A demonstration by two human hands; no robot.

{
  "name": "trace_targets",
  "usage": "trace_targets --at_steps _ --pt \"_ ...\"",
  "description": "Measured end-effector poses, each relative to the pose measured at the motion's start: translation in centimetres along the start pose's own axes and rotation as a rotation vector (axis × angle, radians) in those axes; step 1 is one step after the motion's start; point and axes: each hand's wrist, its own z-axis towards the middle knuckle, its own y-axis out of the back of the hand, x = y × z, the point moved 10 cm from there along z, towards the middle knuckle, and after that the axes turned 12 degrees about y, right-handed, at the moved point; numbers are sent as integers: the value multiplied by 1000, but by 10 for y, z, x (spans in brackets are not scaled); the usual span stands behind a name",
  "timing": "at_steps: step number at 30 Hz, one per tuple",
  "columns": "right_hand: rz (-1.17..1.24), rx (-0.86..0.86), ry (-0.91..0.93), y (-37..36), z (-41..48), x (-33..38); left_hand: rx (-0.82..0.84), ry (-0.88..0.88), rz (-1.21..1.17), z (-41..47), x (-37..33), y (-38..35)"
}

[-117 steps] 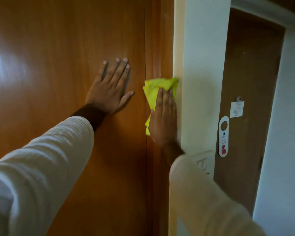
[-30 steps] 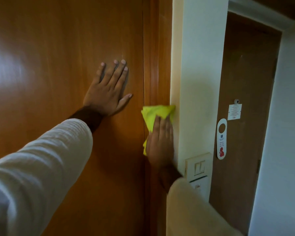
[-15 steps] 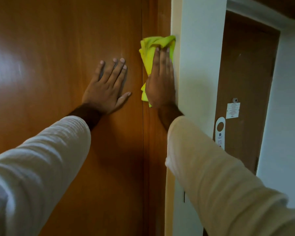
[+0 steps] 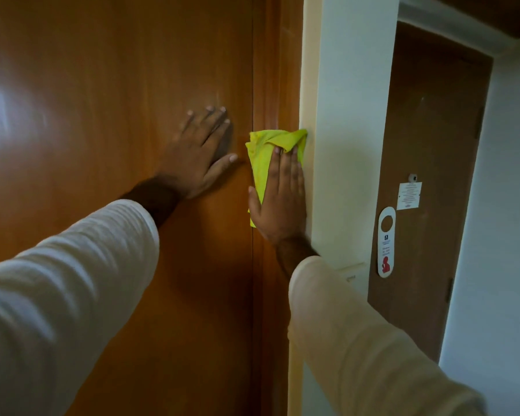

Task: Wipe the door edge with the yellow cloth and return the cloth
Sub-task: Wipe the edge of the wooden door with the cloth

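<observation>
Mid-wipe, my right hand (image 4: 278,199), fingers flat, pressed the crumpled yellow cloth (image 4: 264,157) against the glossy wooden door edge (image 4: 275,85); my left hand (image 4: 198,151) braced open. Next: another stroke.

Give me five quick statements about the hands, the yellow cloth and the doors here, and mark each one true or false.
1. The right hand presses the yellow cloth flat against the door edge. True.
2. The left hand holds a corner of the cloth. False: it lies flat and open on the door panel, apart from the cloth.
3. A door hanger hangs on the far door. True.
4. The cloth is folded on the floor. False: it is up at the door edge, under the right hand.
5. Both arms are bare. False: both wear light long sleeves.
</observation>
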Motion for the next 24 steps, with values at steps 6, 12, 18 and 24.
trace_targets --at_steps 6,12,18,24 --pt "52 -12 7 2 -1 0 197 249 -849 -3 -3 -11" --pt "51 -9 13 2 -1 1 450 470 -1251 13 -17 -42" --pt "102 -26 47 3 -1 1 564 469 -1287 18 -36 -56" --pt "217 1 55 14 0 0 527 511 -1237 20 -43 -49"
